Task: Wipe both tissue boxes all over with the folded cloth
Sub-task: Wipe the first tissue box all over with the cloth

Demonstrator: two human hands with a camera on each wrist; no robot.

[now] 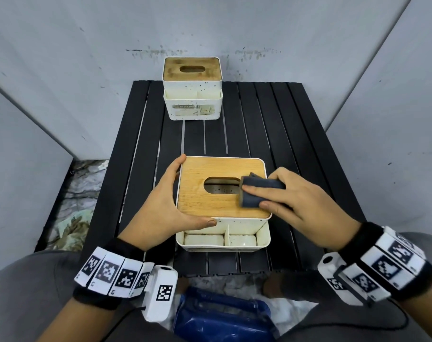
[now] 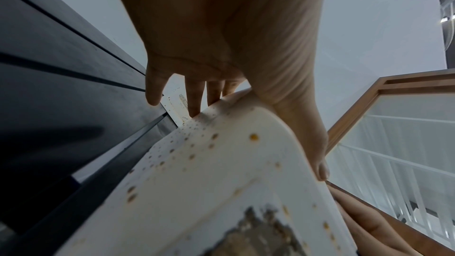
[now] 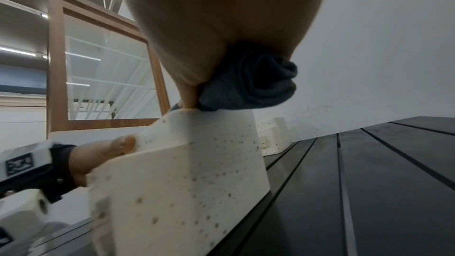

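A dark grey folded cloth (image 3: 248,83) is gripped by the right hand (image 3: 221,26) and pressed on the top of a speckled white tissue box (image 3: 187,172). The box's far side is held by the left hand (image 3: 103,155). A second tissue box (image 3: 273,135) is seen farther back on the black slatted table (image 3: 381,182).

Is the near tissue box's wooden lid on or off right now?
On. The wooden lid sits flat atop the near tissue box; the right hand presses the cloth on it.
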